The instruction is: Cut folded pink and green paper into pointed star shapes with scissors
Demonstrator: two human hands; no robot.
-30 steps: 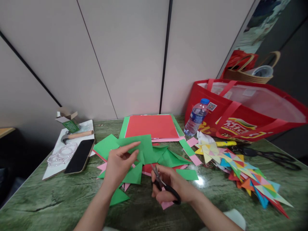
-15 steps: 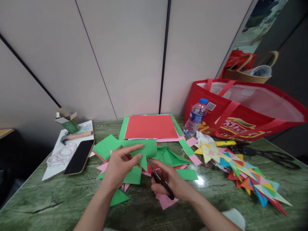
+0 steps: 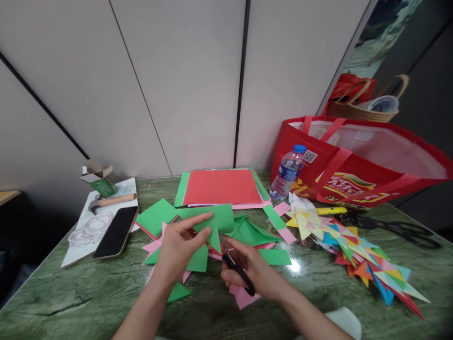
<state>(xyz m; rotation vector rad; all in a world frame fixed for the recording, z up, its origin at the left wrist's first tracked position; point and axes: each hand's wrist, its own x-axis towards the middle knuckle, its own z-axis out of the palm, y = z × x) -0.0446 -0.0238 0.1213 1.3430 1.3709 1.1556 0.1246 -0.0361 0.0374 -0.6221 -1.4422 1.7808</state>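
Observation:
My left hand (image 3: 186, 241) pinches a sheet of green paper (image 3: 222, 218) between thumb and fingers, above the table. A pair of black-handled scissors (image 3: 235, 268) is in my right hand (image 3: 252, 267), fingers wrapped round the handles. The scissors' blades meet the lower edge of the green sheet, just right of a pointed flap hanging from it. Below both hands lie loose green and pink paper pieces, among them a green square (image 3: 157, 216), a green strip (image 3: 275, 257) and a pink scrap (image 3: 243, 297).
A stack of coloured paper (image 3: 222, 186) lies at the back. To its right stand a water bottle (image 3: 287, 174) and a red bag (image 3: 318, 156); folded paper shapes (image 3: 357, 255) and larger scissors (image 3: 399, 229) lie nearer. At left are a phone (image 3: 116, 231), a hammer (image 3: 116, 199) and beads (image 3: 90, 230).
The green sheet and my left hand have shifted slightly right. The scissors' tips now sit a little higher against the paper; my right hand has barely moved.

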